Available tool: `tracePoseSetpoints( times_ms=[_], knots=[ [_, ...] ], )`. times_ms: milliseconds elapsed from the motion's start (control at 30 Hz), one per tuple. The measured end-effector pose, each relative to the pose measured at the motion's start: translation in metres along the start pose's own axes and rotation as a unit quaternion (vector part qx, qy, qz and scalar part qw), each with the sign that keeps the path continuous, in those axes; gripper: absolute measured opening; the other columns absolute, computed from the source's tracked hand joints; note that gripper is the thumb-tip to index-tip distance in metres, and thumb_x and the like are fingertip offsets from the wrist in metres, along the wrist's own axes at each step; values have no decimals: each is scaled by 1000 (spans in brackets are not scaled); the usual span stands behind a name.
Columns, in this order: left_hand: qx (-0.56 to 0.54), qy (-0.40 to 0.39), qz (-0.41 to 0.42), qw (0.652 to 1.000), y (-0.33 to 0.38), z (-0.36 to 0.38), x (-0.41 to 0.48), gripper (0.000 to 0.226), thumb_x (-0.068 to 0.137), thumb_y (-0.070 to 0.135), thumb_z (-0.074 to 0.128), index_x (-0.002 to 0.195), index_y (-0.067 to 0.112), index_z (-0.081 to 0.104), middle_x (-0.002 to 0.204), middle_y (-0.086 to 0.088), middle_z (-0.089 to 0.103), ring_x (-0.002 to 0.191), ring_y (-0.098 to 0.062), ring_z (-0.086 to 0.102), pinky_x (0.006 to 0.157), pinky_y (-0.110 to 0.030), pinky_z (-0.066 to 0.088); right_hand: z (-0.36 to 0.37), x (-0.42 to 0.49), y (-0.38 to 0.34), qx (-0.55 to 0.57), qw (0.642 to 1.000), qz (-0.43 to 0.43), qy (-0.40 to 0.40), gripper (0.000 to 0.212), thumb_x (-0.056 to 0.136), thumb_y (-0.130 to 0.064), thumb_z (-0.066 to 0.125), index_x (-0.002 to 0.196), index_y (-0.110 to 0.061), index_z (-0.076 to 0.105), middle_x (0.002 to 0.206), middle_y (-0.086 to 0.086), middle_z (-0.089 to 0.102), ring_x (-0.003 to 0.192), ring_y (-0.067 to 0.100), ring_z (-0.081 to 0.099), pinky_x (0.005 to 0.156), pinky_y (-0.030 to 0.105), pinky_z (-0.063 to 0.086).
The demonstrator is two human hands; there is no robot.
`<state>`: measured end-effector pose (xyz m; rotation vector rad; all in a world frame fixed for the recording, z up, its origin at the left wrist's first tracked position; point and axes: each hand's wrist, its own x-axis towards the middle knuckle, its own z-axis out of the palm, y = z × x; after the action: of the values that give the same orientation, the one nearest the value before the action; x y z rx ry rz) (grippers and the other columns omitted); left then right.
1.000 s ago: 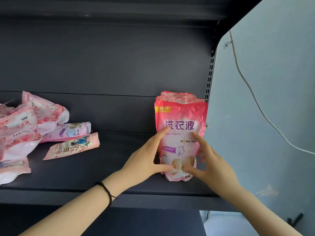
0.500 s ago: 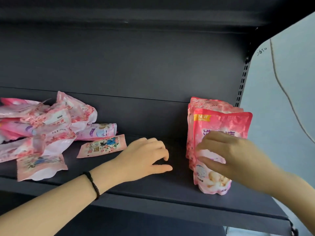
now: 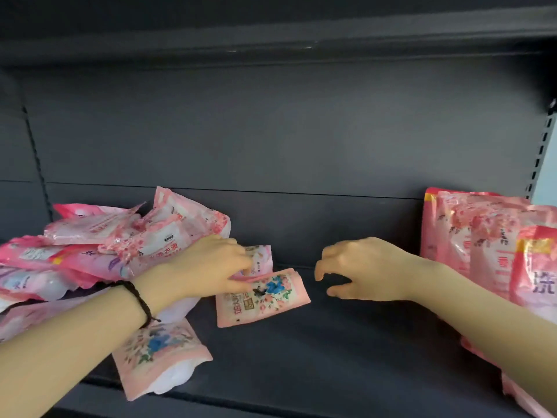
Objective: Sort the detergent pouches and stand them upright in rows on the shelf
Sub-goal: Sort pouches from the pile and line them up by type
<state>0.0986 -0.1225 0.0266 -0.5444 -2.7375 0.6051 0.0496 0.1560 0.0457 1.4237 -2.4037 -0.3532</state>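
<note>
A heap of pink detergent pouches (image 3: pixel 120 245) lies flat at the left of the dark shelf (image 3: pixel 346 357). A small floral pouch (image 3: pixel 268 297) lies flat just right of the heap, with a lavender pouch (image 3: pixel 260 257) behind it. My left hand (image 3: pixel 208 267) rests there, thumb and fingers pinched on the floral pouch's upper left edge. My right hand (image 3: pixel 364 270) hovers over bare shelf to the right, fingers curled apart and holding nothing. At the far right, pink pouches (image 3: pixel 482 245) stand upright in a row, partly behind my right forearm.
A second floral pouch (image 3: pixel 159 357) lies at the shelf's front edge under my left forearm. Bare shelf stretches between the heap and the standing row. The back panel (image 3: pixel 286 131) and the shelf above (image 3: pixel 271 34) close the space in.
My view swung left. My left hand reached from the bare shelf to the floral pouch. My right hand let go of the standing pouch and moved left over the shelf's middle.
</note>
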Motion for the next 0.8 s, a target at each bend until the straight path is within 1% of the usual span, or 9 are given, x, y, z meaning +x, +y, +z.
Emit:
tracePoseSetpoints(
  times_ms=[167,300,400,467,500,600,667,733,800],
  knots=[
    [-26,14,5,1000,-50,24,13,37,88,62,45,103,32,61,83,15,46,93,-10,53,76,-25,31,5,67,0,19,999,29,1,29,93,-45,50,119,-32,57,109,-11,58,96,12,57,68,30,46],
    [-70,17,-2,997,-66,43,29,36,86,61,50,106,33,60,93,13,55,97,-11,53,84,-28,39,14,110,3,51,996,63,-21,31,92,-47,52,114,-28,62,108,-10,61,97,13,59,73,33,50],
    [-119,24,-17,992,-74,55,40,43,82,63,56,115,35,57,109,14,56,108,-9,48,93,-28,35,22,138,11,82,993,79,-38,33,90,-50,54,112,-27,63,106,-10,62,97,13,58,76,34,51],
    [-133,33,-30,990,-81,59,46,51,80,64,58,121,34,55,119,14,55,116,-9,43,98,-27,31,26,157,19,111,989,74,-65,36,89,-50,57,115,-26,63,109,-8,62,100,13,57,80,36,51],
    [-139,41,-37,989,-86,61,47,53,79,65,59,122,34,55,119,14,54,117,-8,42,98,-26,30,28,167,24,132,986,68,-79,39,88,-49,60,118,-24,61,112,-7,61,102,13,56,82,37,51],
    [-165,59,-57,983,-97,67,46,54,78,67,58,120,34,56,116,16,55,115,-7,43,90,-22,26,34,200,31,196,973,47,-115,54,85,-46,65,130,-18,55,124,-2,58,111,15,54,92,39,49],
    [-170,54,-61,982,-99,73,42,57,77,70,56,121,35,55,118,17,55,115,-6,42,90,-22,25,42,222,26,211,965,41,-151,68,83,-50,67,137,-13,49,132,2,55,117,18,53,98,36,46],
    [-167,51,-65,982,-98,79,38,59,76,72,53,123,36,54,120,18,54,116,-5,41,94,-24,24,53,241,16,206,956,41,-205,73,80,-57,67,135,-12,50,129,4,58,114,21,55,97,35,48],
    [-159,55,-69,983,-96,84,36,59,77,73,52,123,35,53,120,18,53,116,-5,39,96,-24,24,65,253,8,202,949,38,-238,67,76,-61,67,121,-12,58,115,3,65,101,20,60,87,34,52]
  ],
)
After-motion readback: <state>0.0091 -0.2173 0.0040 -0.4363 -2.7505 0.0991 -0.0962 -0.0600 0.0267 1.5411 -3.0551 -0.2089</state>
